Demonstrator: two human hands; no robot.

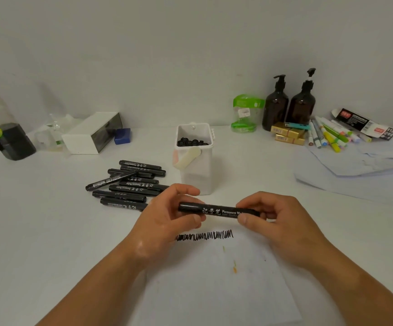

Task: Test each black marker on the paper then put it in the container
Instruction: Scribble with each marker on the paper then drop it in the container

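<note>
A black marker [218,210] with white lettering lies level between both hands, above the paper [214,278]. My left hand [167,220] pinches its left end and my right hand [275,222] pinches its right end. The paper bears a black zigzag scribble [205,236]. Just behind the hands stands the white container [194,158], with several black markers upright inside it. A pile of several black markers [129,184] lies on the table, left of the container.
Back left are a white box [92,134], a blue block [122,136] and a dark holder [14,142]. Back right stand two brown pump bottles [287,107], a green-lidded jar [246,114], gold boxes [287,134], coloured markers [329,135] and crumpled paper [360,170].
</note>
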